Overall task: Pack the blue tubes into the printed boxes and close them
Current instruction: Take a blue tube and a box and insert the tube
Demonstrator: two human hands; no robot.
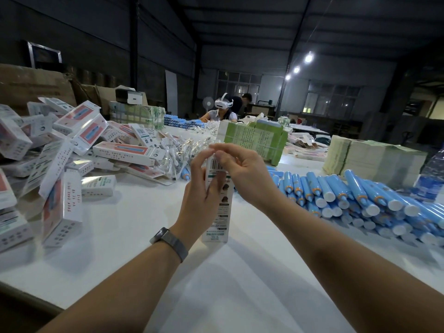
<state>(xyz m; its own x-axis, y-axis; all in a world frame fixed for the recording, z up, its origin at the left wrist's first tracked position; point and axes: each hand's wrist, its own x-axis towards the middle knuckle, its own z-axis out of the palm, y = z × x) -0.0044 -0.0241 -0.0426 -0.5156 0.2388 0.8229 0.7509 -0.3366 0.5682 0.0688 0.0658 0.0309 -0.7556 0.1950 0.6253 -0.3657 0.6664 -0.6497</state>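
A tall white printed box (217,212) stands upright on the white table (134,227), its lower end on the surface. My left hand (197,195) grips its left side around the middle. My right hand (240,171) pinches the flap at the top end of the box. A heap of blue tubes (355,195) with white caps lies to the right of my hands. A big pile of printed boxes (72,145) covers the left side of the table. Whether a tube is inside the held box is hidden.
Small clear-wrapped items (185,147) lie behind the box. Stacks of green leaflets (257,140) and pale sheets (367,157) stand at the back right, with a water bottle (432,174) at the right edge. A person with a headset (222,109) sits far across the table.
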